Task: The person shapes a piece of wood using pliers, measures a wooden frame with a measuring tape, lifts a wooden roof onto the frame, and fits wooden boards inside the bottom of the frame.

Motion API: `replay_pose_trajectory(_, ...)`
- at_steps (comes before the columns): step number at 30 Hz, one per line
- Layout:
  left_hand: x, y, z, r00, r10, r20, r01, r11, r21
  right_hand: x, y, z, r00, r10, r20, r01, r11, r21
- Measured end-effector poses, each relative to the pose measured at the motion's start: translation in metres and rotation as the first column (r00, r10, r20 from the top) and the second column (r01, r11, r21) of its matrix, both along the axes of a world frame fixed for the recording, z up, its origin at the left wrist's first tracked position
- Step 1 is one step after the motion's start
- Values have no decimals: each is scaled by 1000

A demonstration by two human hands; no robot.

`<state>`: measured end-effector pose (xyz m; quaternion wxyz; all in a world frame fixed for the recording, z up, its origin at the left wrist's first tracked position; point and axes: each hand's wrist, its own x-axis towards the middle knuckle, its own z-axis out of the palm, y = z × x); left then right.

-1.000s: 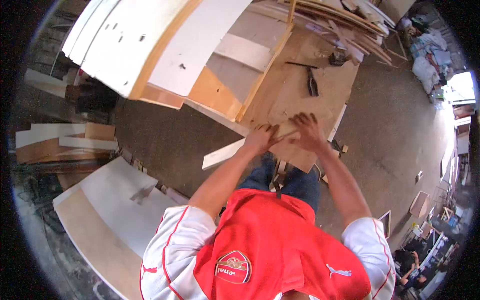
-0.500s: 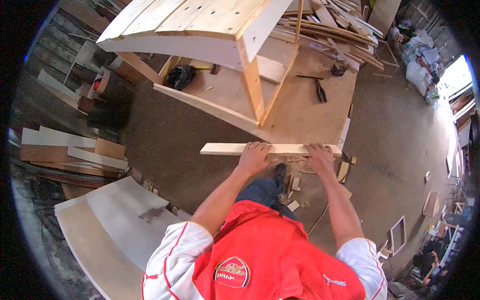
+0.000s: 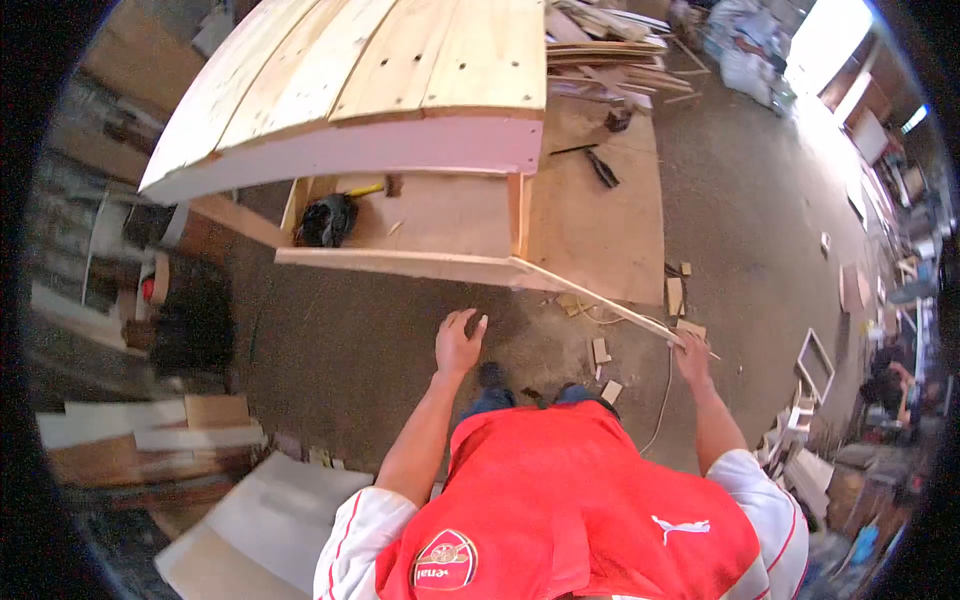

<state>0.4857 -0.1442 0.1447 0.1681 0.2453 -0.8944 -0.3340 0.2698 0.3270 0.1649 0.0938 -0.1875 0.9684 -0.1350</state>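
The board (image 3: pixel 600 302) has swung aslant, running forward-left from the right grip (image 3: pixel 690 354) clamped on it, left grip (image 3: pixel 459 346) empty, parted

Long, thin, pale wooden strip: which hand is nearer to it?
Right. The right hand has its grip on the strip, near its lower right end in the view; the left hand is apart from it, below and left of its other end.

Woodworking workshop: heaped wood strips (image 3: pixel 605 55), plank-topped frame (image 3: pixel 400 60), yellow-handled tool (image 3: pixel 368 188), stacked boards (image 3: pixel 195 438), offcuts (image 3: pixel 600 350) on floor (image 3: pixel 740 230).
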Motion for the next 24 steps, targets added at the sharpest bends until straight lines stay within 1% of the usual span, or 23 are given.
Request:
replay_pose_trajectory(1,-7,-6,-4,1000,-13,8,12,996,86,4,1,-7,1000,-13,-3,13,1000,3)
replay_pose_trajectory(2,-19,-4,-5,999,-39,-18,41,984,173,8,3,-13,1000,-20,0,20,1000,7)
replay_pose_trajectory(4,-59,10,-3,994,-81,-68,100,935,340,16,9,-21,997,-9,-74,5,999,-43)
replay_pose_trajectory(5,-82,17,-1,999,-39,-38,53,828,558,21,10,-23,994,-8,-109,1,998,-68)
replay_pose_trajectory(6,-106,27,5,1000,-4,7,-3,672,740,25,13,-18,992,-15,-128,6,997,-71)
replay_pose_trajectory(7,-124,35,9,998,21,66,-68,474,878,29,12,-4,989,-20,-148,10,997,-70)
replay_pose_trajectory(8,-138,40,17,996,-12,87,-76,395,916,28,13,6,985,-20,-170,8,997,-71)
replay_pose_trajectory(10,-165,54,36,990,-71,122,-102,234,967,26,27,4,983,-113,-144,101,991,-89)
replay_pose_trajectory(11,-180,67,29,995,-29,99,-91,218,972,22,37,1,981,-140,-137,129,988,-85)
replay_pose_trajectory(12,-191,73,23,992,-72,107,-89,219,972,17,47,-3,979,-163,-126,154,985,-80)
replay_pose_trajectory(13,-201,77,16,987,-113,116,-89,219,972,13,49,-13,974,-186,-128,170,978,-120)
replay_pose_trajectory(14,-215,81,23,981,-154,120,-84,222,971,4,45,-26,969,-208,-134,186,969,-165)
replay_pose_trajectory(15,-232,83,12,975,-178,133,-85,256,963,-9,40,-30,963,-230,-139,198,957,-210)
replay_pose_trajectory(16,-247,83,1,973,-174,151,-100,269,958,-23,30,-35,952,-298,-66,284,944,-166)
replay_pose_trajectory(18,-278,79,-14,970,-153,190,-138,297,945,-62,-17,-29,904,-421,76,425,903,-61)
replay_pose_trajectory(20,-298,66,-22,964,-159,212,-145,351,925,-109,-54,-54,906,-408,118,411,912,-5)
replay_pose_trajectory(22,-307,56,-24,963,-139,232,-160,400,903,-137,-106,-41,876,-457,152,477,865,-153)
replay_pose_trajectory(24,-305,46,-21,967,-81,240,-181,440,879,-171,-135,-57,886,-420,197,453,874,-174)
